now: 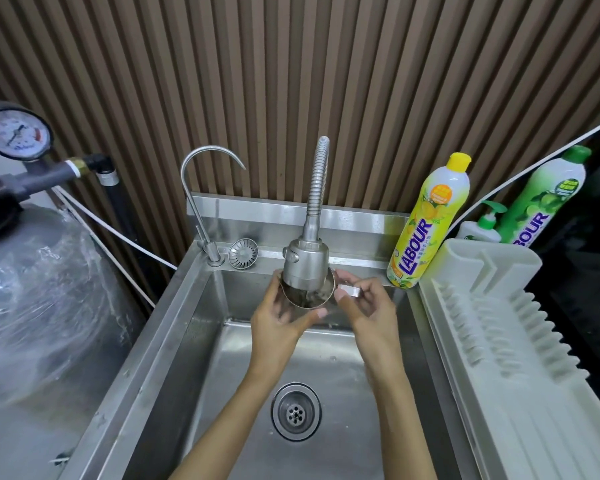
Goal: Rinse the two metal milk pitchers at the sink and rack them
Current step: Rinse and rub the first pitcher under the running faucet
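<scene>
One pitcher [309,299] is held over the sink [174,341], its mouth tipped up right under the spray head [305,265], at 12 o'clock from the drain [296,411]. Water shows inside it. The left hand [278,323] cups the body from 8 o'clock, fingers curled round the far side and thumb across the near wall. The right hand [364,306] pinches the handle [350,292] at 3 o'clock of the pitcher, thumb and fingers bent round it. The rack [499,375] lies at 3 o'clock of the sink. A yellow bottle [426,223] and a green bottle [541,199] stand at 1 o'clock, a strainer [243,253] on the rim at 11 o'clock
</scene>
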{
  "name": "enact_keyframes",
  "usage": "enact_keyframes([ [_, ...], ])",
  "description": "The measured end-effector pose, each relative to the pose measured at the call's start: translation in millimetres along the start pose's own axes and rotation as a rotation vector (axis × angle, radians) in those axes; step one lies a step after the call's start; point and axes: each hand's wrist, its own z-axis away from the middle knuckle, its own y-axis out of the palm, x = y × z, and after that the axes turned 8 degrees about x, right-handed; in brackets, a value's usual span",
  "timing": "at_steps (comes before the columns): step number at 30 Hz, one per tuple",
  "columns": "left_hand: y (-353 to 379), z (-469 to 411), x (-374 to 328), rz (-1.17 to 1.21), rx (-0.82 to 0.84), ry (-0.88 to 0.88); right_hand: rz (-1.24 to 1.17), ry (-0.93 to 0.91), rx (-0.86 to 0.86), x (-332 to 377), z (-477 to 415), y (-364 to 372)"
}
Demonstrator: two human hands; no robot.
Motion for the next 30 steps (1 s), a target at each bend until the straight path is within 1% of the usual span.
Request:
enact_keyframes([
  [2, -7, -1, -1, -0.030, -0.045, 0.079, -0.199, 0.015, 0.084, -12, -2, 5],
  [5, -16, 4, -10, -0.266, -0.056, 0.209, -0.532, 0.087, 0.170, -30, -2, 11],
  [7, -18, 8, -17, -0.432, -0.074, 0.252, -0.589, 0.142, 0.196, -36, 1, 12],
  [8, -19, 9, -20, -0.499, -0.096, 0.248, -0.554, 0.171, 0.209, -35, 2, 11],
  [10, -18, 13, -23, -0.594, -0.154, 0.167, -0.436, 0.219, 0.204, -29, 5, 8],
  [12, -15, 16, -20, -0.607, -0.196, 0.046, -0.268, 0.244, 0.153, -19, 7, 3],
  [14, -11, 19, -16, -0.605, -0.195, -0.019, -0.062, 0.258, 0.070, -9, 6, -3],
  [16, -7, 20, -8, -0.541, -0.139, -0.075, 0.196, 0.237, -0.024, 2, 5, -9],
  [18, -5, 17, 1, -0.383, -0.056, -0.131, 0.449, 0.168, -0.096, 11, 5, -12],
  [19, -4, 15, 4, -0.292, -0.013, -0.152, 0.530, 0.130, -0.112, 16, 5, -12],
  [20, -2, 13, 6, -0.210, 0.019, -0.165, 0.562, 0.090, -0.117, 20, 7, -10],
  [21, 0, 11, 6, -0.138, 0.035, -0.155, 0.542, 0.047, -0.112, 22, 8, -7],
  [22, 1, 8, 6, -0.068, 0.036, -0.134, 0.471, 0.014, -0.099, 22, 8, -5],
  [25, 1, 0, 5, 0.048, -0.004, -0.048, 0.151, -0.008, -0.020, 13, 6, 0],
  [27, -3, -1, 3, -0.004, -0.053, 0.037, -0.062, 0.033, 0.040, 0, 3, 4],
  [30, -8, 2, -6, -0.282, -0.105, 0.167, -0.391, 0.135, 0.113, -18, 1, 7],
])
